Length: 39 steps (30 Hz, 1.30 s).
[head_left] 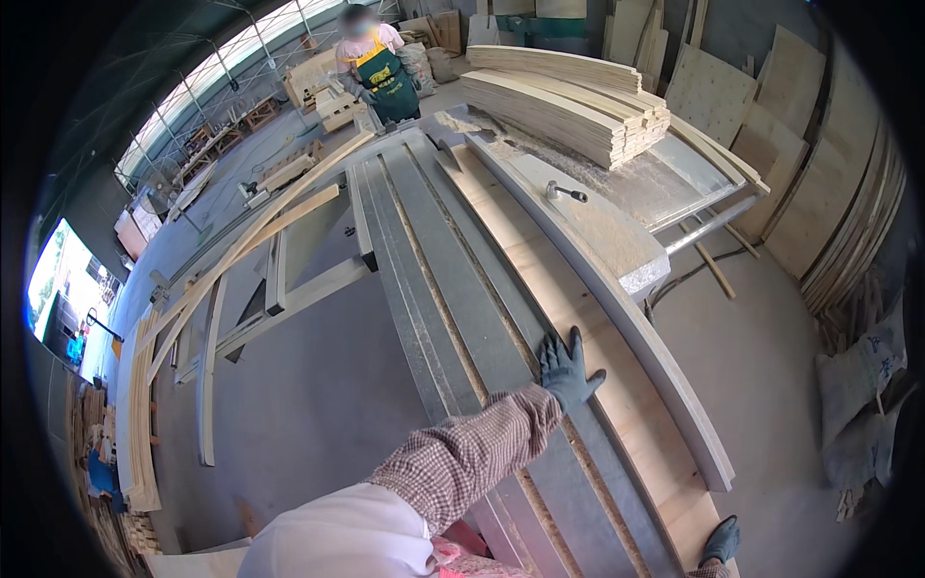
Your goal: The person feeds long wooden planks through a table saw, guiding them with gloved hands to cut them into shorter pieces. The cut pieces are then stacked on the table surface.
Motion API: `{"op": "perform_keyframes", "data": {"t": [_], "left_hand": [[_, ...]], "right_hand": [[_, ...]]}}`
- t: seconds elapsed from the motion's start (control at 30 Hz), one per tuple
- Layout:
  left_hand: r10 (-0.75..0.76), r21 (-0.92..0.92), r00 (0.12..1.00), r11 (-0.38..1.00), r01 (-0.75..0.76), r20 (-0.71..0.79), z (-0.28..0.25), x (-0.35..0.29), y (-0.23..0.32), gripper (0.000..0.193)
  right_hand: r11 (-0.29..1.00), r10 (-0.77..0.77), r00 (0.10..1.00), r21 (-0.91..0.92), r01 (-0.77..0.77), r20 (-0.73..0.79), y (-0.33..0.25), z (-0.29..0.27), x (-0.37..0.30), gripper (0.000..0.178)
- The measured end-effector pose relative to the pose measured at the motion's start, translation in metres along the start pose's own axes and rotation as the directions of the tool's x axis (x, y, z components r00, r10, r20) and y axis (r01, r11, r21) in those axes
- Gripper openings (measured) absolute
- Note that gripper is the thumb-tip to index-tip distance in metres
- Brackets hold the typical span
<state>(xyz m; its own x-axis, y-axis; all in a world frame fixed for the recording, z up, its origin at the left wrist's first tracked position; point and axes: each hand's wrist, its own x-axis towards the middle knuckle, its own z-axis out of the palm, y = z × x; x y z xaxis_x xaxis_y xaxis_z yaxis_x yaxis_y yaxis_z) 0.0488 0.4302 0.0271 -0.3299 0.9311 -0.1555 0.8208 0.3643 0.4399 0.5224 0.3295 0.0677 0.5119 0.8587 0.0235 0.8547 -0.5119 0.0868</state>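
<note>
A long plywood strip (pixel 636 414) lies on a grey slotted saw table (pixel 482 299), along a straight metal fence (pixel 665 390). My left hand (pixel 570 374), in a dark grey glove, lies flat with spread fingers over the strip's left edge and the table beside it. At the strip's near end is my right hand (pixel 721 541), gloved alike. Its fingers are bent together around the end's right corner; the underside of that grip is hidden.
Beyond the fence stands a stack of cut plywood strips (pixel 568 101). A lever handle (pixel 567 193) sticks up by the fence. To the left are a metal side frame (pixel 289 308) and long thin offcuts (pixel 241 241). A person in a green apron (pixel 385 82) stands at the far end. Plywood sheets (pixel 771 135) lean at right.
</note>
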Motion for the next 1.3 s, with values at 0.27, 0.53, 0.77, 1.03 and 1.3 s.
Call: {"op": "perform_keyframes", "data": {"t": [0.27,0.53,0.77,1.03,1.3], "left_hand": [[-0.021,0.007,0.99,1.0,0.023,-0.138,0.021,-0.006,-0.001,0.09],[-0.029,0.045,0.966,0.998,0.042,-0.256,0.027,-0.005,0.004,0.081],[-0.032,0.038,0.962,0.998,0.044,-0.272,0.027,-0.003,0.003,0.076],[-0.099,0.071,0.977,0.991,0.114,-0.189,0.021,0.004,0.005,0.076],[-0.242,0.018,0.963,0.969,0.246,-0.116,0.012,0.031,-0.01,0.077]], "right_hand": [[0.975,0.001,0.977,0.218,-0.049,0.214,0.101,-0.002,0.011,0.053],[0.919,0.321,0.899,0.131,-0.372,0.3,0.192,0.023,0.031,0.066],[0.979,0.148,0.959,0.102,-0.177,0.241,0.142,0.007,0.015,0.06],[0.998,-0.021,0.998,0.059,0.017,0.06,0.114,-0.015,-0.004,0.056],[0.999,-0.029,0.999,0.02,0.028,0.026,0.08,0.0,0.008,0.055]]}}
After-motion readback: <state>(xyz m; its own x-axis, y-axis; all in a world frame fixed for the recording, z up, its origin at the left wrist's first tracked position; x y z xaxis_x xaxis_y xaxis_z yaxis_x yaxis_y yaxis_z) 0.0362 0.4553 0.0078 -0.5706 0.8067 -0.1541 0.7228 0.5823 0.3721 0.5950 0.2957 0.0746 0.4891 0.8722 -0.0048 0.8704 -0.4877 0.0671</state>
